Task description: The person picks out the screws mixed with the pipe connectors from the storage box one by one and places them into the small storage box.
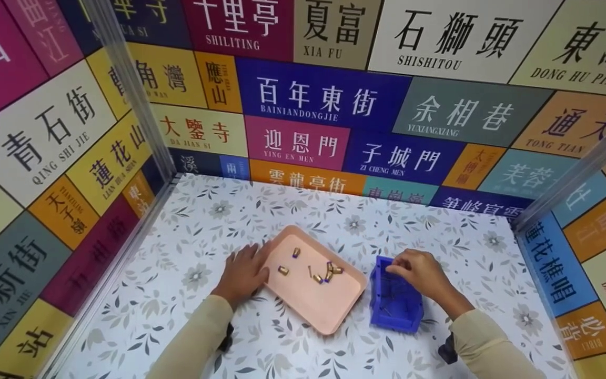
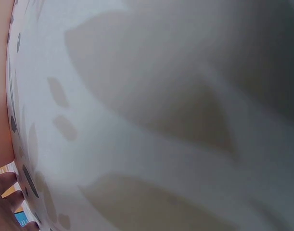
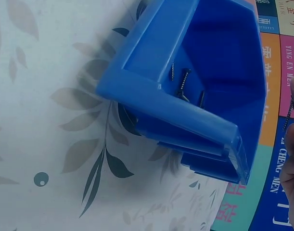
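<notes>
My left hand [image 1: 241, 271] rests at the left edge of a pink tray [image 1: 305, 308], fingers extended and thumb at the rim. Several small brass-coloured cylindrical pieces with blue ends [image 1: 283, 270] lie in the tray, some bunched at its right side beside a thin screw [image 1: 311, 271]. Above the far end of a blue plastic bin [image 1: 395, 323], my right hand [image 1: 423, 269] pinches a dark screw [image 3: 288, 114] between thumb and fingers. More loose screws [image 3: 184, 83] lie on the bin's floor in the right wrist view. The left wrist view mostly catches blurred tablecloth and a few fingertips [image 2: 9, 197].
A white leaf-patterned cloth [image 1: 198, 337] covers the table. Panels with coloured street-name signs [image 1: 324, 97] stand along the back and both sides, joined by clear corner strips [image 1: 148, 116]. The bin stands just right of the tray.
</notes>
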Demonstrator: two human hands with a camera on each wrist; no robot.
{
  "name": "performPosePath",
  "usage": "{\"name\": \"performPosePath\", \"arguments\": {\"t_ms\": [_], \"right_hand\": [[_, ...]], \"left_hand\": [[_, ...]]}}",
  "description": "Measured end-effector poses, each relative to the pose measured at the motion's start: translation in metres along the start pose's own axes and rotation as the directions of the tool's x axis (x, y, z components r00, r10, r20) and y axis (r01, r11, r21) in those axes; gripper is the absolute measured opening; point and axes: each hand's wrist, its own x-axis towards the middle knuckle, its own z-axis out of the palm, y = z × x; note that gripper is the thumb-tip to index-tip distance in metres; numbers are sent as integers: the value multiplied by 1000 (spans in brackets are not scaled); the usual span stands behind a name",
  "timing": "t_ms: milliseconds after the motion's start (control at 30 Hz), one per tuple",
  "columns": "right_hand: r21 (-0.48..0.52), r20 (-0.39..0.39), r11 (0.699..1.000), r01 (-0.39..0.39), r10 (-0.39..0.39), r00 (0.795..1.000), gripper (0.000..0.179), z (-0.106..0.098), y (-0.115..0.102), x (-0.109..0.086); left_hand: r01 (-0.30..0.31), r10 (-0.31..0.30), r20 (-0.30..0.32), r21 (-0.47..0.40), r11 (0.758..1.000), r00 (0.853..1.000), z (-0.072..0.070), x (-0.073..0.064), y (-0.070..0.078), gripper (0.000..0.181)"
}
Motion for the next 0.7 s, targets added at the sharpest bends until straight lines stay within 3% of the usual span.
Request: {"name": "performPosePath", "arguments": {"t_ms": [700], "right_hand": [[-11,12,1000,-19,19,1000,14,2,0,1]], "left_hand": [[-34,34,-33,23,999,999,-4,-2,1,68]]}}
